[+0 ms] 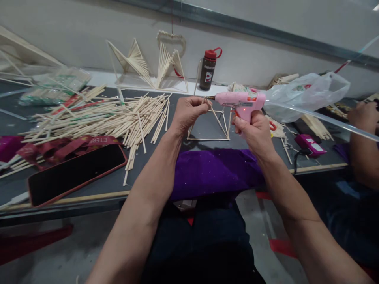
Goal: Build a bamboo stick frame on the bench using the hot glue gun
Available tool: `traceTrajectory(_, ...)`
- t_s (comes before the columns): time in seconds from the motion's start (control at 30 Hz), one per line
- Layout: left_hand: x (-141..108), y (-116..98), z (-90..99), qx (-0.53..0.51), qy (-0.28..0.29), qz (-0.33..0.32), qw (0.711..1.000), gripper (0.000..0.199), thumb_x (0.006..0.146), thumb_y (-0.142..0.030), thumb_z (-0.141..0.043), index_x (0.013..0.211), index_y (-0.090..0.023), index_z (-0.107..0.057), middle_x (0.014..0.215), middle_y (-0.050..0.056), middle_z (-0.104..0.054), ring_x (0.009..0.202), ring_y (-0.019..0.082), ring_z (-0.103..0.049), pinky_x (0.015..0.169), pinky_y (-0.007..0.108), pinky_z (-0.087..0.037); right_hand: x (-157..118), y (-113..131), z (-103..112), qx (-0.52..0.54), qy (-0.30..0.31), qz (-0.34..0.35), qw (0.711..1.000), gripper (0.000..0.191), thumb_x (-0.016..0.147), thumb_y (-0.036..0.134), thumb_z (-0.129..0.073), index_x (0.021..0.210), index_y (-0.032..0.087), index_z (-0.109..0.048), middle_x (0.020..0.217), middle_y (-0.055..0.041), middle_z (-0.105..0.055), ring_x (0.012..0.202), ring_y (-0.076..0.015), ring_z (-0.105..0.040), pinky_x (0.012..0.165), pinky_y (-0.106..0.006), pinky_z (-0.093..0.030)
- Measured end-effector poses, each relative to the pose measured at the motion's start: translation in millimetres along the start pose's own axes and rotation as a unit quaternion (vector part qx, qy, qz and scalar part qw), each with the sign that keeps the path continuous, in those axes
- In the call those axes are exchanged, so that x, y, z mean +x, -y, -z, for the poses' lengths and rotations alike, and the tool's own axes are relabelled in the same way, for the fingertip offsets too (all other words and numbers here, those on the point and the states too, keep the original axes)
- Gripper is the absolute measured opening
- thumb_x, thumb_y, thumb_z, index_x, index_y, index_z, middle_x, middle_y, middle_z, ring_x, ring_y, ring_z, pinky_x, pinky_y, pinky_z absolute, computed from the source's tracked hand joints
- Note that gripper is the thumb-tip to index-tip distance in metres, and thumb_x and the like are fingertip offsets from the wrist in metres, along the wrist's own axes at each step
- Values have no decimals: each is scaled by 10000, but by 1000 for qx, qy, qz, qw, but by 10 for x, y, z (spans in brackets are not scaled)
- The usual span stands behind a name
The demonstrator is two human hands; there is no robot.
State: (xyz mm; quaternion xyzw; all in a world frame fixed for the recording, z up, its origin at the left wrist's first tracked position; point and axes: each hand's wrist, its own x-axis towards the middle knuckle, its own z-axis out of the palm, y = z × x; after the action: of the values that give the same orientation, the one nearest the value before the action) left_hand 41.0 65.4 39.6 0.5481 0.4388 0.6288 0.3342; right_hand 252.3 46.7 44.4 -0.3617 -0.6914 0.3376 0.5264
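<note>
Pink hot-glue gun: while my right hand grips it, its long axis runs right-to-left, nozzle at my left hand.
Wooden-stick frame: beyond the purple cloth, top pinched by my left hand, the nearer one.
Hands: apart.

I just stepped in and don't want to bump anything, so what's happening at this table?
Someone is working with both hands over the table. The right hand grips a pink glue gun, its small light glowing. The left hand pinches the top of a small stick frame, right by the gun's nozzle. Loose sticks lie in a heap to the left, near a phone. A bottle stands behind, and another person's hand shows at far right.
</note>
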Motion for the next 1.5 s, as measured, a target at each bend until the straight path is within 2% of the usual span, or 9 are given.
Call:
traceTrajectory(0.43, 5, 19, -5, 0, -9, 2, 1000, 92, 672, -231, -726, 726, -165, -760, 785, 35, -733, 825, 168, -654, 840, 343, -522, -4, -34, 20, -14, 6, 9, 1000, 144, 839, 333, -700, 870, 240, -595, 687, 53, -550, 557, -89, -481, 565, -274, -420)
traceTrajectory(0.7, 10, 29, -1, -4, -4, -1, 1000, 86, 687, -229, -727, 720, -159, -763, 774, 34, -723, 789, 152, -649, 828, 328, -517, -6, -28, 10, -28, -3, 23, 999, 144, 840, 338, -701, 821, 233, -605, 695, 45, -549, 582, -97, -492, 590, -276, -438)
traceTrajectory(0.9, 7, 21, 4, -5, -2, -3, 1000, 102, 676, -241, -734, 731, -164, -772, 794, 39, -743, 827, 170, -667, 848, 333, -526, -6, -24, -14, -6, -3, 3, 1000, 203, 825, 401, -726, 871, 235, -619, 697, 50, -541, 561, -89, -484, 567, -262, -446)
traceTrajectory(1.23, -4, 12, 13, 6, -6, 7, 1000, 98, 676, -225, -726, 740, -173, -779, 788, 31, -744, 807, 169, -658, 822, 329, -525, 1, -15, -36, 10, -2, -4, 1000, 177, 819, 360, -716, 873, 229, -611, 686, 55, -531, 536, -75, -468, 542, -257, -419)
traceTrajectory(1.4, -12, 4, 17, -7, 1, 7, 1000, 85, 679, -212, -717, 731, -190, -781, 765, 26, -735, 768, 154, -640, 796, 320, -520, 20, 15, -74, 26, 4, -15, 1000, 247, 808, 431, -728, 859, 236, -585, 673, 54, -531, 529, -77, -464, 519, -254, -423)
traceTrajectory(1.5, -18, -9, 15, -3, -3, 10, 1000, 61, 676, -211, -725, 712, -197, -772, 760, 28, -733, 764, 156, -635, 765, 314, -518, 24, 32, -83, 49, 9, -29, 998, 292, 796, 479, -735, 889, 242, -591, 706, 41, -582, 532, -78, -476, 494, -248, -406)
